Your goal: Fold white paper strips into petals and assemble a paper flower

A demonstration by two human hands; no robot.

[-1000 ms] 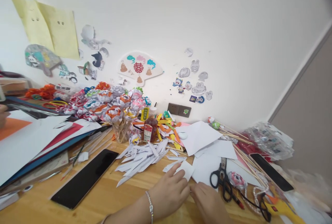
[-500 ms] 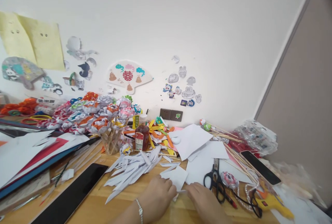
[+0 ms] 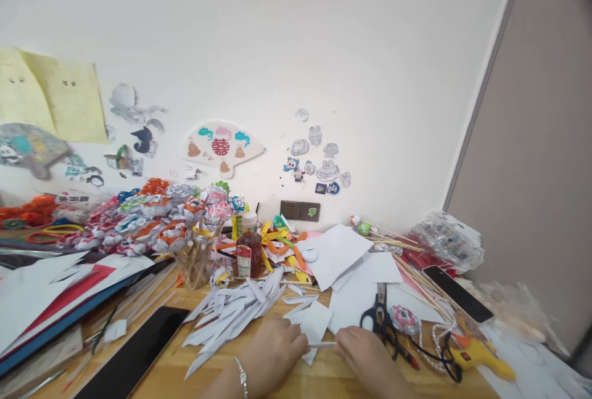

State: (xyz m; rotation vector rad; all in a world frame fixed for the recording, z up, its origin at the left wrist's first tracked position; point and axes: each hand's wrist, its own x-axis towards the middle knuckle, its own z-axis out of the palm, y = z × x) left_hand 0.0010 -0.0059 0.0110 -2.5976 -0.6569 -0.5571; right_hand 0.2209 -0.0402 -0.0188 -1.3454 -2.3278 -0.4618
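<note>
My left hand (image 3: 277, 345), with a silver bracelet at its wrist, pinches one end of a narrow white paper strip (image 3: 322, 345). The other end is in the closed fingers of my right hand (image 3: 358, 353), so the strip runs level between them. Whether it is folded or rolled I cannot tell. Just behind it lies a white sheet of paper (image 3: 315, 320) on the wooden table. Left of that spreads a heap of cut white paper strips (image 3: 238, 309). Close to my right hand are black scissors (image 3: 383, 319) and a pink-and-white paper flower (image 3: 404, 319).
A yellow glue gun (image 3: 481, 357) with a black cord lies at the right. A bottle of brown liquid (image 3: 248, 248) stands behind the strips, beside a holder full of paper flowers (image 3: 171, 232). Phones (image 3: 134, 353) lie at both sides; white sheets (image 3: 340, 257) are stacked behind.
My hands are slightly farther apart, and more of the paper strip shows between them. The view has tilted up and turned a little right.
</note>
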